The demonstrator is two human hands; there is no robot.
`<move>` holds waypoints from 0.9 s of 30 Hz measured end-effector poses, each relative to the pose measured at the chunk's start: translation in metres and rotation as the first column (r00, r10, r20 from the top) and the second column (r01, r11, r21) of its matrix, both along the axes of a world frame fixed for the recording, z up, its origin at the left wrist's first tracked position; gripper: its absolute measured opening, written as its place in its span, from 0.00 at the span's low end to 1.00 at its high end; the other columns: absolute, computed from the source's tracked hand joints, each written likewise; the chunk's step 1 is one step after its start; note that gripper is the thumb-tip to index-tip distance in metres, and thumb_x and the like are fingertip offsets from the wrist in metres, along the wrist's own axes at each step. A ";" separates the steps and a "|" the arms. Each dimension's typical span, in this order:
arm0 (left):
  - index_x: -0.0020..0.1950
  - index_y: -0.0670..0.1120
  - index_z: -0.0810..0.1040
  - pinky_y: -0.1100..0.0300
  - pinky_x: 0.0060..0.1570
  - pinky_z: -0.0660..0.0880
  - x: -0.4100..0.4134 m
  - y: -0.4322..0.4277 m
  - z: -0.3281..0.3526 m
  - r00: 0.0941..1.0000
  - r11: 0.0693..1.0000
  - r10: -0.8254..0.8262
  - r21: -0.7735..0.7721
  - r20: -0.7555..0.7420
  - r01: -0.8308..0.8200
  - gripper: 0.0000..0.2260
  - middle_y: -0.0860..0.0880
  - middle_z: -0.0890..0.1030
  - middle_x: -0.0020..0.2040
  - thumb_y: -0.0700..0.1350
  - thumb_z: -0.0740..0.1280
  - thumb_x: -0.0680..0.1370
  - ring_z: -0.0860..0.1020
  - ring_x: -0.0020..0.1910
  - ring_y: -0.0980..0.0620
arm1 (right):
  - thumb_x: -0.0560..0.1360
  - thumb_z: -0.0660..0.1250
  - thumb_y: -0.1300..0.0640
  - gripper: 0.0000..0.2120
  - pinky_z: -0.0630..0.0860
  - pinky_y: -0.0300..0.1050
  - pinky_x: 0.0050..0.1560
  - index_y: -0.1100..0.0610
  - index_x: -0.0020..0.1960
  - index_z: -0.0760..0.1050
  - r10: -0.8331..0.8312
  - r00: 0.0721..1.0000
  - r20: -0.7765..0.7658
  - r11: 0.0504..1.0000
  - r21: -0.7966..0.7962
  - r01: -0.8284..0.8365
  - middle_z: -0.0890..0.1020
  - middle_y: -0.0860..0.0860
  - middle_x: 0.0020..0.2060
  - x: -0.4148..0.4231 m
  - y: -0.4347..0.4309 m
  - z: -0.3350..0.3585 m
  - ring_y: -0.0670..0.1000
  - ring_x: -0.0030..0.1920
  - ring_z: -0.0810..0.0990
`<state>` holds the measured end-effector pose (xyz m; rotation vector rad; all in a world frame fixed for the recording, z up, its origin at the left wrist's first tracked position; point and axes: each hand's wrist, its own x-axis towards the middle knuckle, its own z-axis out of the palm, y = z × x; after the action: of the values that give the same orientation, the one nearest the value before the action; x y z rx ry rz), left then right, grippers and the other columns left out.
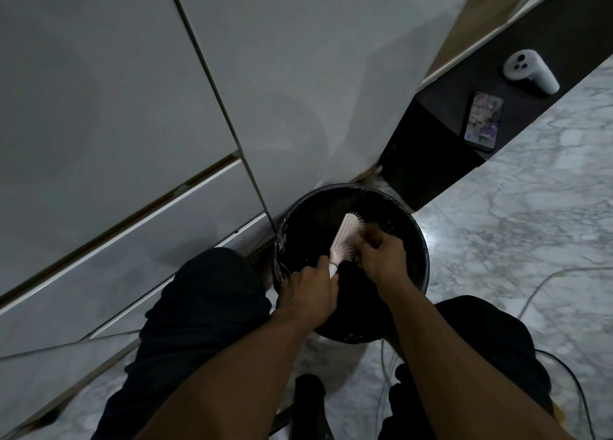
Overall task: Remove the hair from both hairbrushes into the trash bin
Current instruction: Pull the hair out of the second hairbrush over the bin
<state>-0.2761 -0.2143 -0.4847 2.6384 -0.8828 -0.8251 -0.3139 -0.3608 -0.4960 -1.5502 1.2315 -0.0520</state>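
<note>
On a marble floor (530,227), the left hand (310,295) clamps a hairbrush (346,239) handle over the trash bin (421,240); the right hand (381,254) pinches at bristles. Best pull hair straight off, low inside the rim.

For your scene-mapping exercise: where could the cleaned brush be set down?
Bare marble floor lies right of the black round trash bin. The dark ledge is free beside the phone and white controller. Over the bin it's crowded: both hands, pale hairbrush.
</note>
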 end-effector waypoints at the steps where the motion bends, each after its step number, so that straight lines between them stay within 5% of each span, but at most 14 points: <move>1: 0.65 0.47 0.69 0.48 0.48 0.75 0.000 0.000 -0.001 1.000 1.000 0.011 -0.001 0.000 -0.011 0.16 0.41 0.81 0.55 0.54 0.57 0.83 0.80 0.53 0.38 | 0.78 0.71 0.55 0.06 0.81 0.50 0.42 0.56 0.45 0.82 -0.068 0.998 0.019 0.996 0.053 0.067 0.83 0.53 0.33 0.001 -0.002 0.004 0.51 0.33 0.81; 7: 0.64 0.45 0.69 0.49 0.47 0.73 0.001 0.001 -0.006 0.997 0.997 0.078 -0.011 -0.012 -0.078 0.15 0.41 0.81 0.54 0.54 0.58 0.83 0.81 0.52 0.39 | 0.81 0.65 0.63 0.05 0.75 0.44 0.36 0.61 0.47 0.78 -0.354 0.928 0.111 0.883 0.368 0.293 0.79 0.55 0.35 0.003 -0.011 0.019 0.49 0.32 0.76; 12: 0.64 0.45 0.69 0.49 0.47 0.73 0.002 0.001 -0.006 0.995 0.995 0.103 -0.010 -0.001 -0.103 0.16 0.41 0.81 0.55 0.54 0.57 0.83 0.81 0.52 0.38 | 0.78 0.62 0.66 0.07 0.74 0.46 0.34 0.58 0.48 0.77 -0.419 0.907 0.035 0.844 0.383 0.375 0.79 0.56 0.38 0.002 -0.014 0.018 0.52 0.34 0.76; 14: 0.64 0.45 0.69 0.48 0.48 0.74 0.003 0.000 -0.006 0.992 0.992 0.124 -0.016 -0.001 -0.124 0.16 0.41 0.81 0.55 0.54 0.57 0.83 0.81 0.53 0.38 | 0.76 0.63 0.63 0.08 0.78 0.47 0.37 0.60 0.52 0.79 -0.366 0.930 -0.030 0.885 0.298 0.358 0.81 0.57 0.40 0.000 -0.013 0.015 0.53 0.37 0.78; 16: 0.64 0.45 0.69 0.49 0.48 0.74 0.004 0.000 -0.006 0.990 0.990 0.139 -0.020 -0.006 -0.140 0.15 0.41 0.81 0.55 0.54 0.57 0.83 0.81 0.53 0.38 | 0.71 0.64 0.57 0.19 0.82 0.56 0.50 0.58 0.60 0.78 -0.206 0.967 -0.149 0.958 0.170 0.230 0.82 0.58 0.49 -0.003 -0.011 0.011 0.59 0.46 0.82; 18: 0.63 0.45 0.69 0.49 0.47 0.73 0.004 0.000 -0.005 0.989 0.989 0.146 -0.016 -0.002 -0.146 0.15 0.41 0.81 0.55 0.54 0.57 0.83 0.81 0.53 0.38 | 0.69 0.66 0.53 0.28 0.74 0.59 0.67 0.52 0.69 0.73 0.023 0.947 -0.321 0.995 0.102 0.010 0.75 0.61 0.65 -0.006 -0.008 0.009 0.65 0.62 0.77; 20: 0.63 0.45 0.68 0.49 0.47 0.73 0.005 -0.001 -0.003 0.991 0.991 0.134 -0.010 0.011 -0.134 0.15 0.41 0.81 0.55 0.54 0.57 0.83 0.80 0.54 0.38 | 0.73 0.69 0.52 0.32 0.64 0.57 0.72 0.47 0.76 0.65 0.172 0.891 -0.421 0.984 0.121 -0.132 0.62 0.61 0.74 -0.005 -0.003 0.014 0.68 0.72 0.65; 23: 0.64 0.46 0.68 0.50 0.47 0.73 0.002 -0.001 0.001 0.997 0.999 0.031 0.019 0.066 -0.032 0.15 0.43 0.82 0.55 0.54 0.56 0.84 0.81 0.53 0.39 | 0.70 0.68 0.54 0.35 0.66 0.58 0.73 0.44 0.77 0.66 0.259 0.926 -0.276 0.966 0.090 -0.243 0.64 0.57 0.76 0.000 -0.001 0.011 0.64 0.75 0.65; 27: 0.64 0.48 0.67 0.50 0.45 0.76 0.001 0.002 0.004 0.988 0.999 -0.033 0.016 0.150 0.031 0.14 0.46 0.83 0.54 0.55 0.56 0.84 0.83 0.49 0.41 | 0.75 0.60 0.64 0.20 0.79 0.42 0.48 0.54 0.63 0.81 0.070 0.995 0.072 0.949 0.302 -0.088 0.86 0.51 0.54 0.009 -0.005 0.012 0.47 0.50 0.85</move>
<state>-0.2750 -0.2126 -0.4809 2.7344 -0.9617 -0.6480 -0.3053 -0.3657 -0.4836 -1.3161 1.0723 0.1375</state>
